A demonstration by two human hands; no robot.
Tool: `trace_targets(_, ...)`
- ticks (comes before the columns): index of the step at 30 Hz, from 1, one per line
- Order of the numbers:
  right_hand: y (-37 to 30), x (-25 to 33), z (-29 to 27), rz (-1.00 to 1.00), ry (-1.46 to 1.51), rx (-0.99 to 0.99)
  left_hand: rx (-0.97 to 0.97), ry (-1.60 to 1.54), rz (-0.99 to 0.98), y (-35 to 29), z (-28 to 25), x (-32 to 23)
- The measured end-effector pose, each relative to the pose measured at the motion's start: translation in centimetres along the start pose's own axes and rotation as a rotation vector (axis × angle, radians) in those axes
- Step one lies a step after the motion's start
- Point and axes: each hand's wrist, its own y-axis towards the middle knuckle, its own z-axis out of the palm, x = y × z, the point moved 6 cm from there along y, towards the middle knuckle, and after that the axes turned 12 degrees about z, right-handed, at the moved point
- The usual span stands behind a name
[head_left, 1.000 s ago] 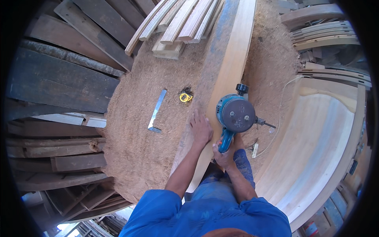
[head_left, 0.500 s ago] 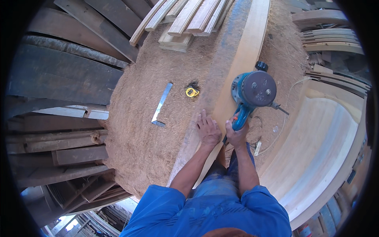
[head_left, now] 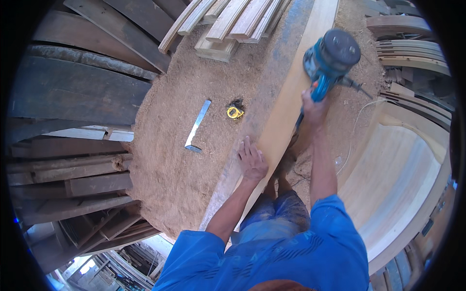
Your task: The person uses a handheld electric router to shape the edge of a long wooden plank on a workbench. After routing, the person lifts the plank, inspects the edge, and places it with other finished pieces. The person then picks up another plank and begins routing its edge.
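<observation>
A long pale plank [head_left: 284, 107] runs away from me along a dusty, blue-stained bench edge [head_left: 264, 87]. My right hand [head_left: 315, 107] is wrapped around the handle of a teal router [head_left: 335, 53] with a round dark top. The router's base sits over the right side of the plank, farther up its length. Nearer to me, my left hand [head_left: 252, 159] lies flat across the plank's left edge, fingers spread, holding nothing. A yellow tape measure [head_left: 235, 112] and a metal try square [head_left: 198, 127] lie on sawdust left of the plank.
Stacked planks [head_left: 228, 22] lie at the far end. Dark boards [head_left: 77, 87] lean along the left. A large curved wooden panel [head_left: 403, 169] stands at my right, below stacked curved pieces [head_left: 407, 51]. A thin pale cord [head_left: 357, 119] hangs beside the panel.
My right hand has moved the router away from me and slightly right along the plank, my right arm stretching out. My left hand has shifted only slightly.
</observation>
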Motion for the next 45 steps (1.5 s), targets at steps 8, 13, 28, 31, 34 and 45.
trace_targets(8, 15.0, 6.6, -1.3, -0.148, -0.119, -0.071, 0.018, -0.023, -0.015, 0.5, -0.6, -0.1)
trace_targets(13, 13.8, 6.1, -1.3, -0.145, -0.098, -0.053, 0.114, -0.045, -0.08, 0.6, -0.2, 0.1)
trace_targets(28, -22.3, -4.7, -1.3, -0.048, -0.21, 0.077, 0.033, -0.108, 0.034, -1.6, -0.6, 1.6)
trace_targets(31, -30.4, -7.3, -1.4, -0.038, -0.169, 0.111, 0.018, -0.073, 0.026, -7.5, -0.2, 3.8)
trace_targets(34, -37.1, -8.4, -0.7, -0.013, -0.192, 0.109, -0.002, -0.015, -0.065, -13.9, -0.4, 4.6)
trace_targets(45, -36.7, -9.6, 2.5, -0.075, -0.092, 0.029, -0.067, -0.001, -0.058, -14.3, -0.9, 4.6)
